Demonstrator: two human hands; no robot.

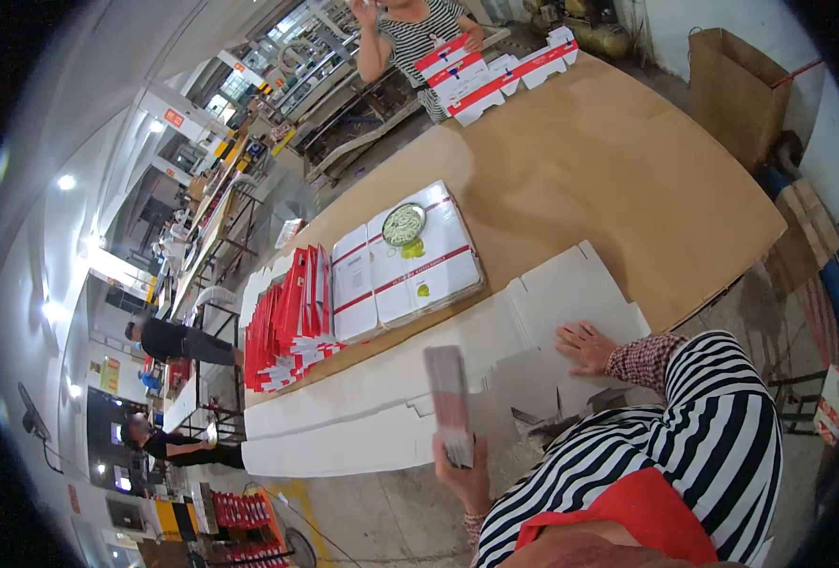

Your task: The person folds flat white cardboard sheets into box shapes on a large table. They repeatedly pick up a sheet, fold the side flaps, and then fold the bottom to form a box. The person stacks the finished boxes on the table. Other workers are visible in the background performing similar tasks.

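My left hand (467, 476) grips the lower end of a long, narrow grey block with a faded reddish middle (451, 402). The block stands out over the near edge of the white cardboard; it is smeared, and its exact kind cannot be made out. Fingers spread, my right hand (585, 348) lies flat on the white cardboard sheet (543, 317), which covers the near side of the table. Around the sheet's near edge, between my two hands, dark pointed scraps (557, 407) stick out.
A white carton pack with red bands (405, 260) carries a round dish (404, 224). Beside it stand several red-and-white folded cartons (292, 317). Across the brown table (571, 161), a person in stripes (419, 38) stands at red-and-white cartons (495, 76). A tall brown box (732, 95) stands far right.
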